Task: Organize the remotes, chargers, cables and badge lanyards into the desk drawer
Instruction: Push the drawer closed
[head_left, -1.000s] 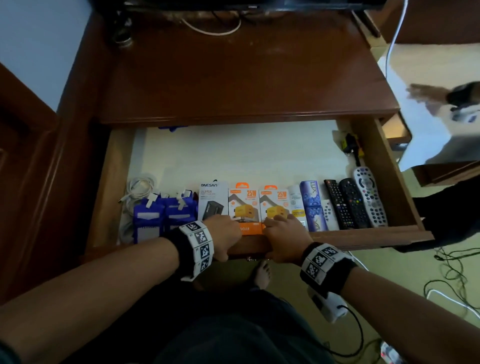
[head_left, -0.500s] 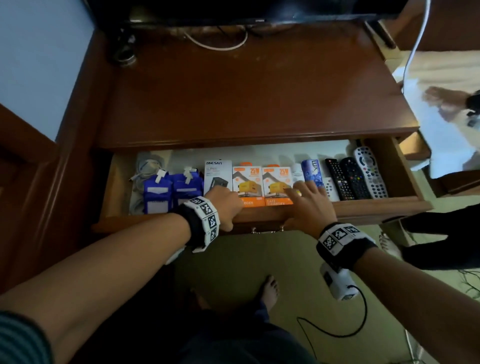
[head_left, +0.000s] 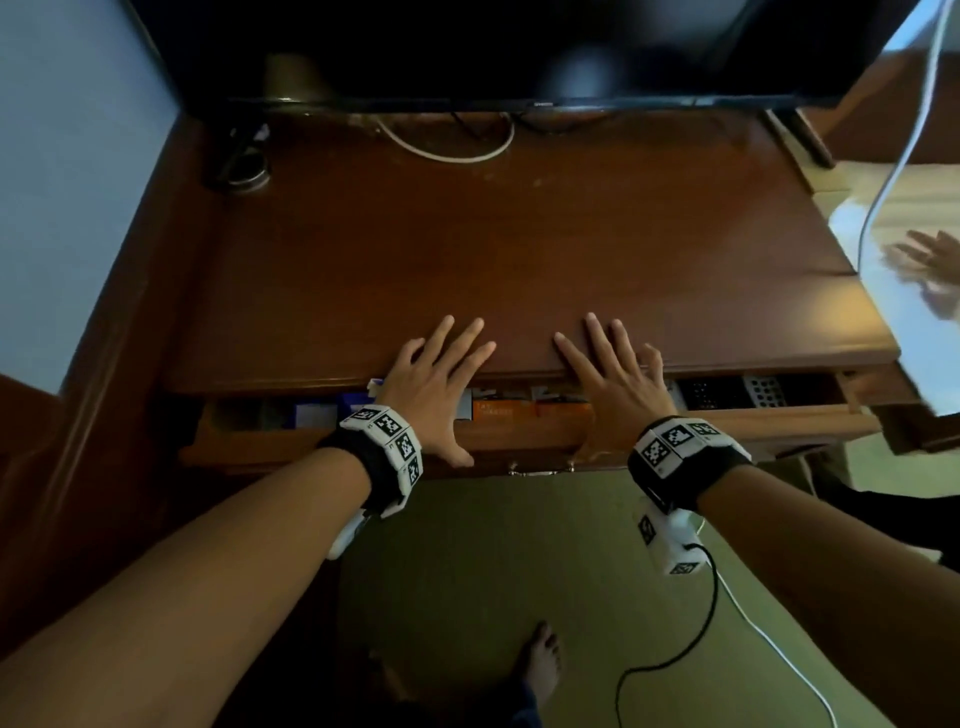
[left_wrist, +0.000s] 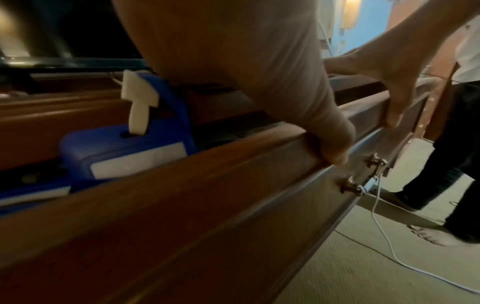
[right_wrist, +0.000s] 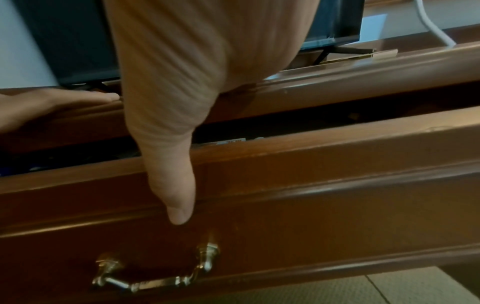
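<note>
Both hands are on the desk drawer (head_left: 779, 431), which stands out only a little from under the surface (head_left: 519, 249). The left hand (head_left: 434, 387) lies with fingers straight and spread over the front edge of the surface, thumb hooked down against the drawer front; nothing is gripped. The right hand (head_left: 613, 384) does the same just beside it, fingers flat and fanned on the wood, thumb pointing down the drawer face above the brass handle (right_wrist: 155, 271). The two hands are near each other, not touching.

Through the narrow gap the contents peek out. At the left, blue badge holders (left_wrist: 124, 152) with a white clip (left_wrist: 139, 102) sit right behind the drawer front. In the middle, the orange charger boxes (head_left: 530, 408) show between the two hands. Over at the right end, the remotes (head_left: 732, 392) lie side by side, dark ones next to a pale grey one. The cables in the drawer are hidden from here.

Behind the hands, a dark screen (head_left: 519, 47) stands at the back of the surface with a white cord (head_left: 441, 150) looping beneath it. A bare foot (head_left: 540, 665) shows on the floor below.
</note>
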